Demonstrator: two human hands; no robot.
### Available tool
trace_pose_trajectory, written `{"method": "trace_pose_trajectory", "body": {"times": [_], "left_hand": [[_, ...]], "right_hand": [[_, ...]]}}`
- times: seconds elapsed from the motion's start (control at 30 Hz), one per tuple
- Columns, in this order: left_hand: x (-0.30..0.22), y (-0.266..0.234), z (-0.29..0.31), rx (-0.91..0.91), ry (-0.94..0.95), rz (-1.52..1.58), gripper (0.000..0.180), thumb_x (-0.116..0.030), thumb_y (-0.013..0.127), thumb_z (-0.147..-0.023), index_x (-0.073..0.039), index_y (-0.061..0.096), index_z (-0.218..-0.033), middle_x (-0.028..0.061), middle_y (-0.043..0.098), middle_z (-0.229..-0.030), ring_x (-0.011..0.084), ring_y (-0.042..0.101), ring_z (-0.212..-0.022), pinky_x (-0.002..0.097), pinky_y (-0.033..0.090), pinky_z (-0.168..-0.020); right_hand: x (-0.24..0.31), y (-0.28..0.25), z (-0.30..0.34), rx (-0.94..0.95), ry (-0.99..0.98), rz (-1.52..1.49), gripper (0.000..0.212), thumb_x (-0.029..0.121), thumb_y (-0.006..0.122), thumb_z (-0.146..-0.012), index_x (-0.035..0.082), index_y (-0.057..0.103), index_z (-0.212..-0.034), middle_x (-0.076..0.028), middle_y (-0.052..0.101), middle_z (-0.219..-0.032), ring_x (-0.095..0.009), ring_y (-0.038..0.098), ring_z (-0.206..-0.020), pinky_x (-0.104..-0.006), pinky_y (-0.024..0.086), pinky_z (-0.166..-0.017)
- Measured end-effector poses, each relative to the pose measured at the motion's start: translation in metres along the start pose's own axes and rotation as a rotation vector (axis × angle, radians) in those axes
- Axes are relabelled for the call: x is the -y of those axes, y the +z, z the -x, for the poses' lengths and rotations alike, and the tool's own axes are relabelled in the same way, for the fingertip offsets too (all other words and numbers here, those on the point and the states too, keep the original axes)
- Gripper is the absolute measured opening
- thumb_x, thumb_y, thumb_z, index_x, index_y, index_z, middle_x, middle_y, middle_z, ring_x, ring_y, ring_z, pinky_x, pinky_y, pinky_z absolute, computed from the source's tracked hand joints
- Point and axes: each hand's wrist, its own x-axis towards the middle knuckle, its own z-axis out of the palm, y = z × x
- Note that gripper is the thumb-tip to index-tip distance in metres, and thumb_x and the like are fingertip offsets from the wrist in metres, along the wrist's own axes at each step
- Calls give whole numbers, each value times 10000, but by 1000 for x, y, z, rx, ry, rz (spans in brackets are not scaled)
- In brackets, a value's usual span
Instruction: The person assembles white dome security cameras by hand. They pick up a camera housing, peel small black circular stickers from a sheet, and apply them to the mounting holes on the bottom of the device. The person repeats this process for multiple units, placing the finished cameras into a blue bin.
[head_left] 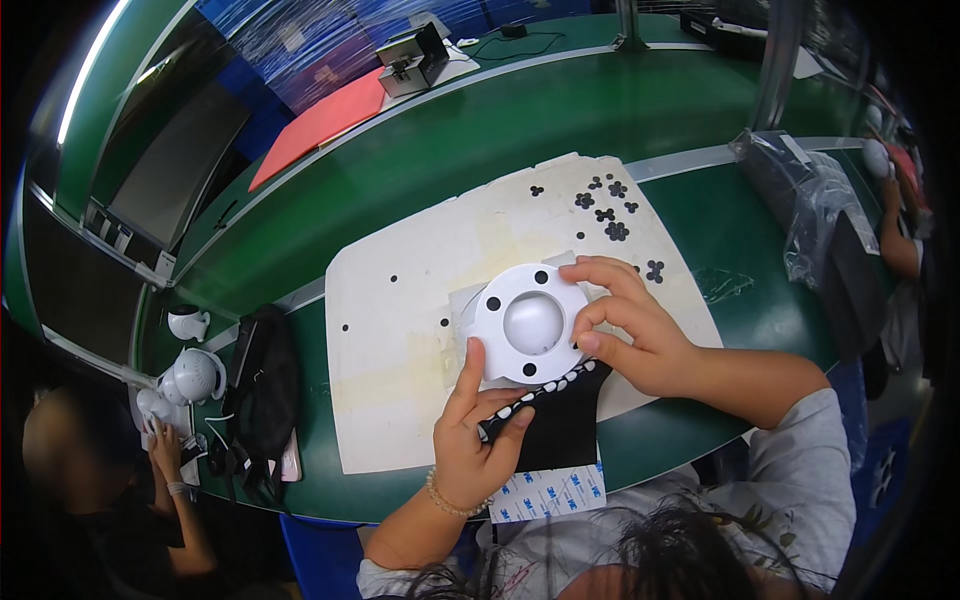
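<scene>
Far left, a co-worker's hand (pixel 163 447) sits by small white robot-like housings (pixel 192 376), w/ a black bag (pixel 262 390) just beside. Your left hand (pixel 478 440) pinches a black sticker sheet (pixel 558 420), index finger up against the white round base (pixel 530 322). That base sits mid-mat on the cream work mat (pixel 400 340). Your right hand (pixel 640 325) has fingers curled, fingertips pressing its rim. Plastic bags (pixel 815 210) far right.

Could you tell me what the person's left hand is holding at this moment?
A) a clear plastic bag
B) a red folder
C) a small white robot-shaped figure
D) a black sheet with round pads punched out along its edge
D: the left hand pinches the black sheet below the white round part, on which the right hand rests its fingers.
</scene>
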Motion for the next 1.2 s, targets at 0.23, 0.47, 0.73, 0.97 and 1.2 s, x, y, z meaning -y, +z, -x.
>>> {"method": "trace_pose_trajectory", "body": {"times": [0.23,0.47,0.73,0.97,1.2], "left_hand": [[0,1,0,-10,-28,33,144,14,614,-729,97,598,-846,237,333,-1323,215,618,-846,272,463,-770],[1,1,1,-19,-20,24,154,-3,617,-737,97,593,-851,248,336,-1316,224,617,-848,274,465,-767],[5,-3,4,3,-38,86,129,-8,631,-722,63,598,-824,250,361,-1298,251,603,-907,308,441,-825],[14,-8,-4,-57,66,-11,294,-56,599,-772,32,566,-1051,206,487,-1193,210,556,-980,263,409,-831],[16,-4,-6,-37,-97,136,485,-79,596,-789,0,428,-1237,88,592,-942,101,528,-849,219,405,-786]], "right_hand": [[-10,-4,2,14,-197,254,146,209,583,-793,82,575,-866,-124,422,-1227,-316,334,-1181,-430,235,-963],[-13,-9,7,-135,-104,161,279,234,617,-773,61,558,-985,-117,516,-1100,-263,437,-1090,-379,329,-895],[-7,-1,-16,90,606,-787,305,189,596,-799,-8,531,-1023,-40,593,-877,-94,552,-752,-217,442,-683],[-86,-46,-84,-257,273,102,201,118,547,-798,18,575,-971,-45,595,-815,-154,551,-705,-251,437,-651],[-211,-94,-87,-102,170,1278,121,128,514,-793,61,596,-853,-72,579,-838,-233,544,-867,-365,427,-710]]}}
